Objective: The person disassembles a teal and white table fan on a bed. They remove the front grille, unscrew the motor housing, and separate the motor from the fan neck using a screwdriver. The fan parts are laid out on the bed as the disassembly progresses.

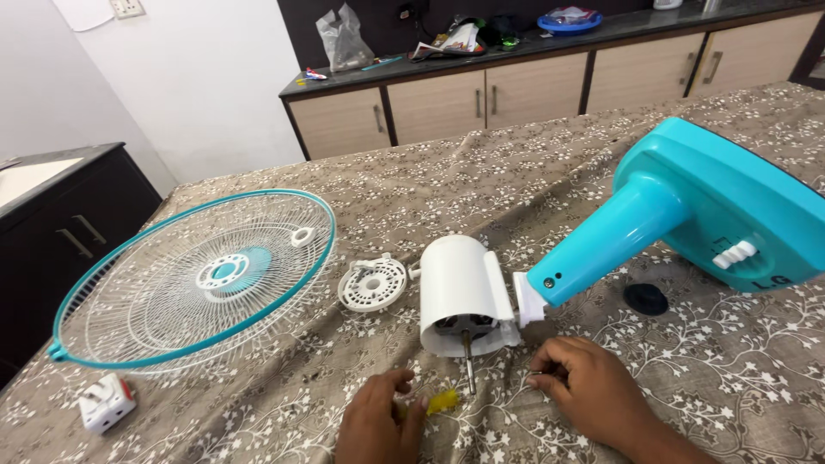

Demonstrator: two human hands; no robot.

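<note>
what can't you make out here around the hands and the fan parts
- Yellow piece, head view: mostly covered by the left hand; kind unclear.
- Right hand: whatever its fingertips pinch is too small to see.
- Teal fan base: cut off by the right edge.
- Motor housing: interior dark.

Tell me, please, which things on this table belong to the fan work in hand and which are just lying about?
In hand:
left hand holding a yellow tool
right hand by the motor shaft
white motor housing
teal stand

Lying about:
fan guards
white round plate
black cap
white plug adapter
</note>
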